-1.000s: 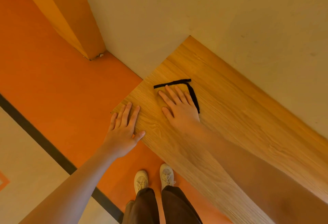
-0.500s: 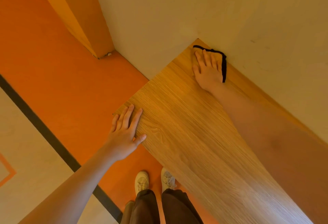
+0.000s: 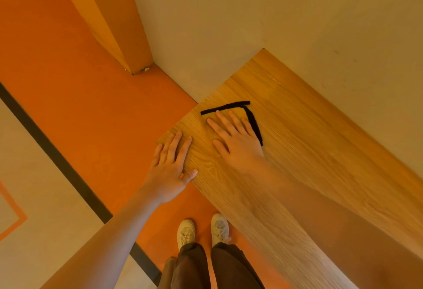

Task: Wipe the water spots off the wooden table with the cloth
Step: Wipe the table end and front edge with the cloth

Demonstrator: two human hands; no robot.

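The wooden table point(image 3: 309, 151) runs from the near left corner toward the right along a pale wall. A yellowish cloth with a black border point(image 3: 251, 119) lies flat near the table's left end. My right hand point(image 3: 235, 140) presses on the cloth with straight, spread fingers and covers most of it. Beside it, my left hand point(image 3: 171, 163) rests flat on the table's near left corner, fingers straight, a short gap away from the cloth. No water spots can be made out on the wood.
The pale wall point(image 3: 274, 14) borders the table's far side. An orange pillar point(image 3: 114, 25) stands on the orange floor point(image 3: 80, 105) to the left. My shoes point(image 3: 203, 231) stand close to the table's near edge. A dark floor stripe point(image 3: 57, 156) crosses diagonally.
My right hand has slid the cloth back from the far corner by the wall to the near left part of the table. My left hand has stayed on the corner.
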